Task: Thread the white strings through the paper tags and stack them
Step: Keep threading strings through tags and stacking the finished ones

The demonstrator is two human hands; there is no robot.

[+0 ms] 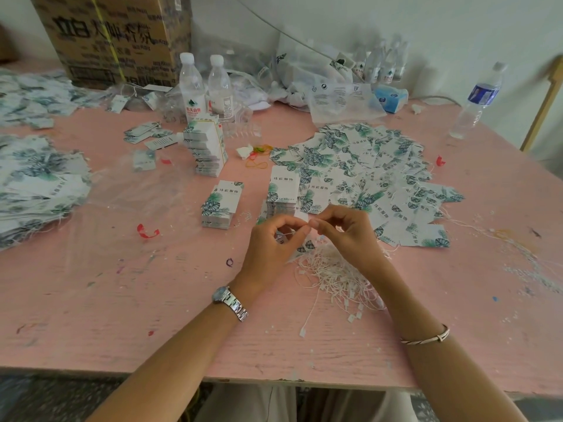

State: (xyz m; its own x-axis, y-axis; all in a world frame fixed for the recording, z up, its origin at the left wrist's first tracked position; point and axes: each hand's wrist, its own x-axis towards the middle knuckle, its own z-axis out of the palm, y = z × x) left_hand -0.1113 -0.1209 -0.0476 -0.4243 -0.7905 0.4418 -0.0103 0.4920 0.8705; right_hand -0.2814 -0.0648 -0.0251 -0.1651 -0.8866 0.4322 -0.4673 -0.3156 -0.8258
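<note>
My left hand (271, 239) and right hand (344, 233) met fingertip to fingertip, both curled and pinching one thin white string (289, 231) that ran 9 to 3 between them. The leaf-printed white paper tag (306, 245) lay tucked under my left fingers, nearer that hand. The neat tag stack (281, 193) stood at 12 o'clock and the loose white strings (335, 275) at 5, on the pink wooden table (122, 300) by a white wall (441, 19).

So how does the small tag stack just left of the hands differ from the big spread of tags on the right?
The small stack is squared up and compact; the spread lies loose and fanned wide. White strings trail from the spread's edges; none show on the small stack. Both carry the same leaf print.
</note>
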